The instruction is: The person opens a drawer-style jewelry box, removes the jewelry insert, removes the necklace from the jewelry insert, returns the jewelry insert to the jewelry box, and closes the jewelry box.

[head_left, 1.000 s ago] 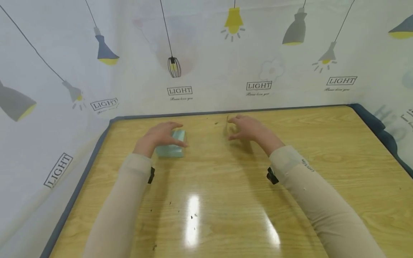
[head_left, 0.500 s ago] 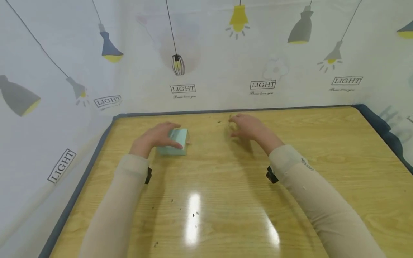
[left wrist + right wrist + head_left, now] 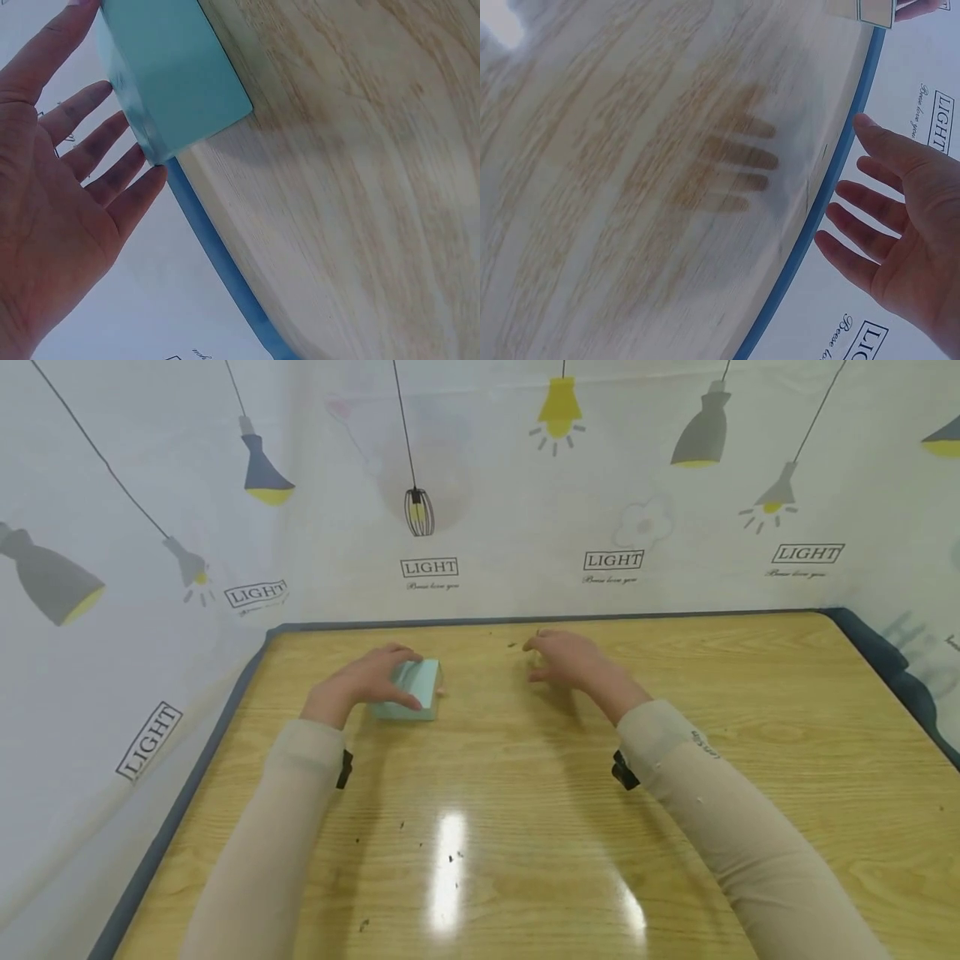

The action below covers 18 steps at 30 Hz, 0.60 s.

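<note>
Pale green box [image 3: 420, 680] sits on the table [image 3: 517, 785], left hand [image 3: 366, 675] spread wide around the box's left side, firmness of contact unclear; right hand [image 3: 573, 658] also wide, well apart to the box's right; lamp-print wall [image 3: 510, 510] behind.

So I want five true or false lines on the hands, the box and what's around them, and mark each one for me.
1. The left hand is nearer the pale green box than the right hand is. True.
2. The right hand grips the box. False: its fingers hold nothing.
3. Dark specks lie on the table. True.
4. The backdrop is plain. False: the backdrop shows printed lamps.
5. Both sleeves are black. False: the sleeves are pale beige.
</note>
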Available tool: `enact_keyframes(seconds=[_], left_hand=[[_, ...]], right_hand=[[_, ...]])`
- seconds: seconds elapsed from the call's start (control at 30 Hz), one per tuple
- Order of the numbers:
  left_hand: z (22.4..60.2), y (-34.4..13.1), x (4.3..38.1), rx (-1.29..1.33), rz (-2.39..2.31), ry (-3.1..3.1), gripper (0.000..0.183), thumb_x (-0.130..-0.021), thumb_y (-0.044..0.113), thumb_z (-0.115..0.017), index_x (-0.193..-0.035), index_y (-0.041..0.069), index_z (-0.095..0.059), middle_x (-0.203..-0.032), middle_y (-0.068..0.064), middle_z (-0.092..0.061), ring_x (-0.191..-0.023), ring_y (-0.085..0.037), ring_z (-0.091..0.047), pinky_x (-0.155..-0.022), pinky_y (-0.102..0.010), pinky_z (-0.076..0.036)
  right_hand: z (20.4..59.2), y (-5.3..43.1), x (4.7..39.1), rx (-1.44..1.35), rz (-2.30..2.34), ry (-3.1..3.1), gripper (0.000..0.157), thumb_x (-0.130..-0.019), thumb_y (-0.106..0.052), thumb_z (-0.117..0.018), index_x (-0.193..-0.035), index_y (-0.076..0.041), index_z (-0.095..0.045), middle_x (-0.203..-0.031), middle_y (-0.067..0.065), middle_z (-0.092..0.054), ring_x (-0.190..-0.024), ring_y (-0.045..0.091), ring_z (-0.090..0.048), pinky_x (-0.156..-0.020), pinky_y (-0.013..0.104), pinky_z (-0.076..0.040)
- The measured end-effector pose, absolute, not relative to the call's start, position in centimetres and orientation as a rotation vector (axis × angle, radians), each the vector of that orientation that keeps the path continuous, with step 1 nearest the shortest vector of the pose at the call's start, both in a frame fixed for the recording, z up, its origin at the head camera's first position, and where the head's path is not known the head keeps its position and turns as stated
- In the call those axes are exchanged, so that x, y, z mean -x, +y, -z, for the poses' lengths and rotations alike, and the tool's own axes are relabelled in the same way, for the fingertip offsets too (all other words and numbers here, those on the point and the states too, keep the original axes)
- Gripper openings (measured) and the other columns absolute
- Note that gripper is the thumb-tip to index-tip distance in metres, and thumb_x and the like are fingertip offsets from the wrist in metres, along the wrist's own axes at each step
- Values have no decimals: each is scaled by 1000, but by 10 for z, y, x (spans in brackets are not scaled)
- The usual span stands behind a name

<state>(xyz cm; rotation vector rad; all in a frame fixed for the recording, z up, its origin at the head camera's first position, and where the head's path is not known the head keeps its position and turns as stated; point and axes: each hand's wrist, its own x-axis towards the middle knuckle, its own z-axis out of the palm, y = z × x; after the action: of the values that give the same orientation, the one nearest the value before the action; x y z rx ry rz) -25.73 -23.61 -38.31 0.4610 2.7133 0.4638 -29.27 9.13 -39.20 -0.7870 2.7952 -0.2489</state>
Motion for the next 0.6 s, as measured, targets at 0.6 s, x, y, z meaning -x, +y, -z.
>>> enact_keyframes(seconds=[0.6], left_hand=[[383,-225,262,-439,-527,2691,88,-79,40,-84,-151,12,-42,-151,-15,-36,-133,-35,-43,-112,-54,-41]], right_hand=[[392,82,291,780,266,2769,56,-93,-31,-70,-140,-7,-53,-145,17,-53,-135,35,-49,-116,50,-40]])
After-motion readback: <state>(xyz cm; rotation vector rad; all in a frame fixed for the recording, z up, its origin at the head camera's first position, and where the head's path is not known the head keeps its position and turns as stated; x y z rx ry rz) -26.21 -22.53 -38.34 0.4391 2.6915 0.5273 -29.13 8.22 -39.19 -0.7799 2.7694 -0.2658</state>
